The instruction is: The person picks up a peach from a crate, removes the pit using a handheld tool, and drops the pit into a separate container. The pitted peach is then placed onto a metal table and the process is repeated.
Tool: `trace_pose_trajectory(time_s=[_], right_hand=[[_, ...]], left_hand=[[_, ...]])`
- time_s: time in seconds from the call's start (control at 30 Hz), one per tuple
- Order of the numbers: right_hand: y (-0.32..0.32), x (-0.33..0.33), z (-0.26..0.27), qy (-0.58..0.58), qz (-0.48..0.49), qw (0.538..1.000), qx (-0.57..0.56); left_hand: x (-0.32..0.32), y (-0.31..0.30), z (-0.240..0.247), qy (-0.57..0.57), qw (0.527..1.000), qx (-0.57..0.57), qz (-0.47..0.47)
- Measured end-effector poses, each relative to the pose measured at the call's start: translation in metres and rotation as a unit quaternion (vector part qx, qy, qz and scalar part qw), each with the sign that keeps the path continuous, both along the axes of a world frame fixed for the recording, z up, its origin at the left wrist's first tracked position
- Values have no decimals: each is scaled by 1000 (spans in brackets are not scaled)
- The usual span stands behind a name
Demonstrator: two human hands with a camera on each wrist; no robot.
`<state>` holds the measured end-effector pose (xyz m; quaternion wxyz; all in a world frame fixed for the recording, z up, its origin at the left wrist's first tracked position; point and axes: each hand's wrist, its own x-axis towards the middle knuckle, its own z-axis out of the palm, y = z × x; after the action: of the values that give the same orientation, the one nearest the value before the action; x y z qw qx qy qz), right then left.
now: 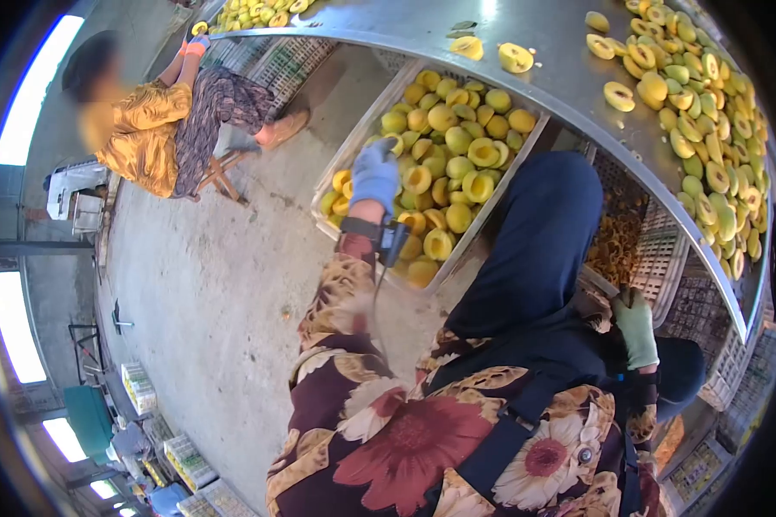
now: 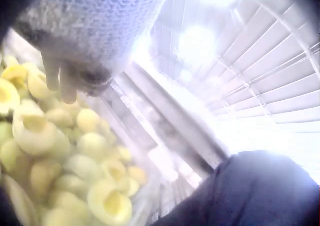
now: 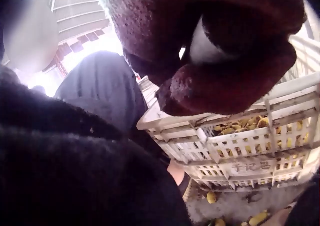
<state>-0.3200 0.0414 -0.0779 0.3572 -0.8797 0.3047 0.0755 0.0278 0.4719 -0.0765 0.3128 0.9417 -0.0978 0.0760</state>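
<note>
My left hand [image 1: 375, 177], in a light blue glove, is over the left side of a white crate [image 1: 483, 222] full of halved yellow-green stone fruit [image 1: 440, 142]. Its fingers [image 2: 69, 81] point down at the fruit in the left wrist view, with no fruit plainly gripped. Low beside my right thigh is my right hand [image 1: 636, 329], in a pale green glove with dark-stained fingers. Those fingers curl around a smooth whitish object [image 3: 204, 45] in the right wrist view; I cannot tell its kind, as the glove hides most of it.
A metal table [image 1: 560, 90] curves across the front, with a heap of fruit halves [image 1: 707, 129] at its right. Under it, a crate [image 1: 664, 258] holds brownish-orange bits. At left, another person [image 1: 151, 129] sits on a wooden stool [image 1: 224, 177]. Concrete floor [image 1: 207, 284] lies between.
</note>
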Motion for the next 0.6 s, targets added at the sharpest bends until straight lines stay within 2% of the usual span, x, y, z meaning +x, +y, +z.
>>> trace_pose_trajectory(time_s=[0.07, 0.1, 0.2, 0.23, 0.33, 0.4, 0.47, 0.5, 0.6], right_hand=[[3, 4, 4, 13, -11, 999, 31], [6, 7, 7, 11, -8, 999, 34], [14, 4, 13, 3, -7, 999, 35], [15, 1, 15, -6, -7, 1000, 26], [16, -3, 23, -2, -21, 1000, 11], [20, -3, 35, 3, -36, 999, 8], [11, -12, 19, -9, -19, 1000, -15], [10, -12, 16, -15, -9, 1000, -25], [9, -8, 13, 7, -27, 1000, 2]], left_hand=[[12, 7, -6, -24, 1000, 0, -15], [19, -2, 0, -1, 998, 56, -23], [38, -43, -2, -41, 993, 95, -58], [54, -56, -9, 9, 989, 123, -84], [78, -93, -22, -54, 962, 232, -134], [85, -105, -15, 23, 937, 309, -162], [93, -107, -12, 105, 911, 358, -174], [91, -106, -6, 90, 899, 392, -171], [91, -96, -8, 182, 909, 364, -93]])
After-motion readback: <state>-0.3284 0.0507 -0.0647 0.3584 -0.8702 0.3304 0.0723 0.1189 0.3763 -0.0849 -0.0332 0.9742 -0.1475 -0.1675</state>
